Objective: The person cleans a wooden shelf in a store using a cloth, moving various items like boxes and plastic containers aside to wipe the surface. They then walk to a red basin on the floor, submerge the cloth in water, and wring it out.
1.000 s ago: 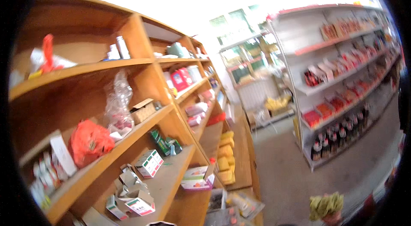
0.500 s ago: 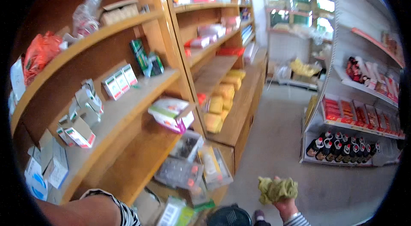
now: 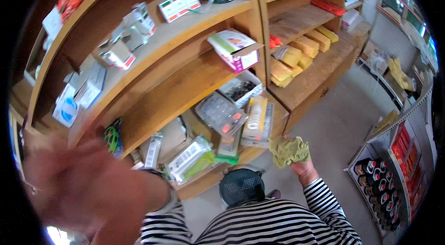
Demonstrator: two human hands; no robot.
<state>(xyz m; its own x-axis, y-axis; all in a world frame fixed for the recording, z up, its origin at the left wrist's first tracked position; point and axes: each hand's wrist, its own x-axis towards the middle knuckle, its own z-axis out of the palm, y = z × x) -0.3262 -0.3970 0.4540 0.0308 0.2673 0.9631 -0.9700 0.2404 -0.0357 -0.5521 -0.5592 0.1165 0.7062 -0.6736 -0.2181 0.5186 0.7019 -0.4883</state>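
One crumpled olive cloth [image 3: 288,151], bunched in the right hand [image 3: 303,170]. That hand is closed on it from below; fingers mostly hidden by the folds. Cloth is up off the grey floor [image 3: 320,106], just right of the lowest wooden shelf's packages in view.

Left hand [image 3: 88,182] is a big blur at lower left, in front of the wooden shelving [image 3: 181,94]. Can't tell how far open it is or whether it has hold of anything. Nearest in view: blue-and-white box [image 3: 92,85] and green mesh-like item [image 3: 112,138], contact unclear.

Shelf contents: row of white-red-green boxes [image 3: 180,5], torn open cartons beside it; below, white-and-purple box [image 3: 234,52], flap up. Lower down, white tray [image 3: 252,93] of dark bits, clear plastic pack [image 3: 218,110] with orange parts, green-and-white packet [image 3: 192,157]. Yellow packs [image 3: 289,57] stacked in the next bay. Black perforated stool [image 3: 241,185] stands by the striped top [image 3: 273,219]. Far right: tilted-looking rack with dark bottles [image 3: 378,182].
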